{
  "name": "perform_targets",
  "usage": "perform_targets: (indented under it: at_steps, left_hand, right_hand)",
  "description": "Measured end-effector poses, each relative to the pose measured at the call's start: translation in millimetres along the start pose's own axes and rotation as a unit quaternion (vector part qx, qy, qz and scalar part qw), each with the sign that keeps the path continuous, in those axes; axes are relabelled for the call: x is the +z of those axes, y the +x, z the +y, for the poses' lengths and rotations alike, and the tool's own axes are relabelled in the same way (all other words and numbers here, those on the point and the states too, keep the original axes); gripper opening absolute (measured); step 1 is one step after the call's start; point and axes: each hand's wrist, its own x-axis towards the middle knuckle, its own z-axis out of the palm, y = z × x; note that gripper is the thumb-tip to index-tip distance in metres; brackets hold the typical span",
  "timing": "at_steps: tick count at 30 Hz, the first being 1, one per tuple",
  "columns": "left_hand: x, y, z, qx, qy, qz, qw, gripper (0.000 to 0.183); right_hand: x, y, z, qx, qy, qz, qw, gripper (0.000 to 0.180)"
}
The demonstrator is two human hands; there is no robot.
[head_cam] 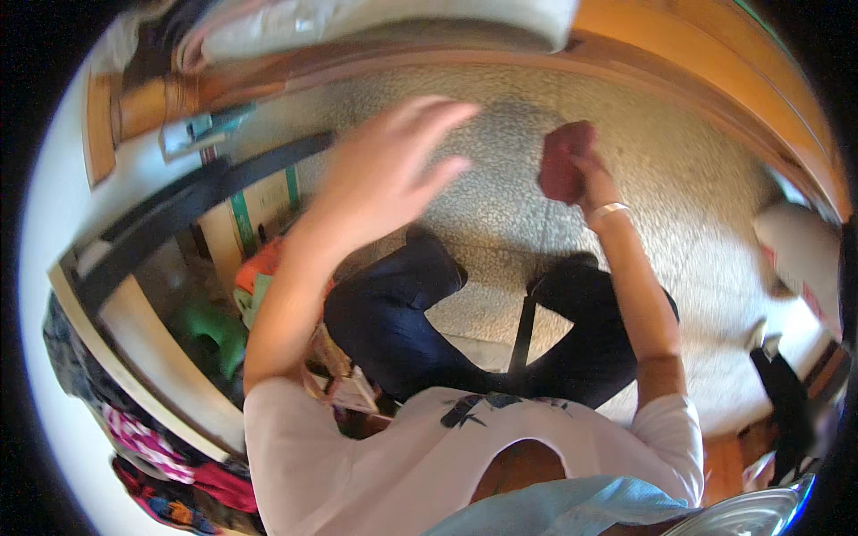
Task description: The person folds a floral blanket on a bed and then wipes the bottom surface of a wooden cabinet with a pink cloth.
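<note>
In the head view, my right hand, with a silver bracelet at its wrist, grips a folded dark red cloth above the speckled floor. My left hand is raised at upper centre-left, blurred, its fingers apart and nothing visible in it. Between the two hands lies bare-looking terrazzo floor. My knees in dark trousers are spread below the hands.
A wooden bed frame with pale bedding curves across the top. At left stands an open shelf with boxes and a green item. Clothes hang at lower left. A blurred pale object is at far right.
</note>
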Motion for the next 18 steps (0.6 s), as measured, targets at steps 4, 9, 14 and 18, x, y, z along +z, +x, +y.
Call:
perform_targets:
  at_steps: [4, 9, 14, 18]
  left_hand:
    - [142.5, 32.7, -52.6, 0.003, -0.221, -0.122, 0.968, 0.096]
    - [214.3, 51.0, -40.9, 0.057, -0.661, 0.029, 0.747, 0.071]
    - [218.0, 35.0, -99.6, -0.049, -0.849, 0.117, 0.512, 0.040]
    - [195.8, 6.9, -173.4, -0.104, -0.776, 0.377, 0.496, 0.034]
  right_hand:
    - [36.4, -45.4, -40.4, -0.100, -0.082, -0.068, 0.989, 0.036]
    - [59.5, -101.2, -26.3, -0.272, -0.311, -0.202, 0.888, 0.051]
    - [79.8, -117.0, -16.4, -0.356, -0.594, -0.250, 0.677, 0.040]
    - [83.2, -130.2, -4.7, -0.287, -0.607, -0.298, 0.678, 0.030]
